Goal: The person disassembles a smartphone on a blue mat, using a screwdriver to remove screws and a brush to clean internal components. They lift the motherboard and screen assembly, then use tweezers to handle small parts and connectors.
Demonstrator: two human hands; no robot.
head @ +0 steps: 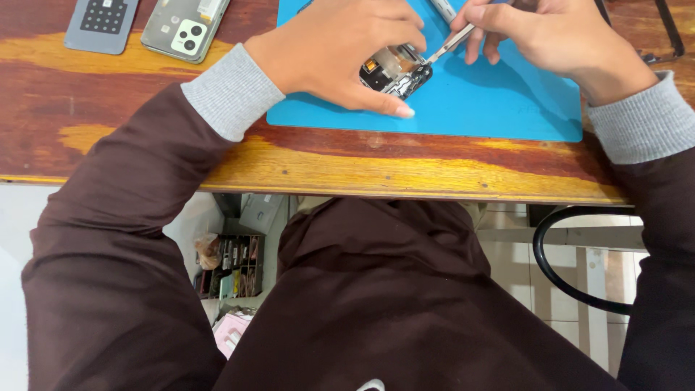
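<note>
An opened phone (394,70) with its insides showing lies on a blue work mat (499,101). My left hand (337,51) covers most of the phone and holds it down against the mat, fingertips at its near edge. My right hand (546,36) grips metal tweezers (447,46), and their tip touches the phone's right end. Both sleeves are dark brown with grey cuffs.
A phone back cover (184,27) with a camera block and a grey pad (101,23) with dark squares lie at the far left of the wooden table (130,108). A black cable (670,32) runs at the right. Under the table stand a small shelf (232,266) and a black hoop (557,275).
</note>
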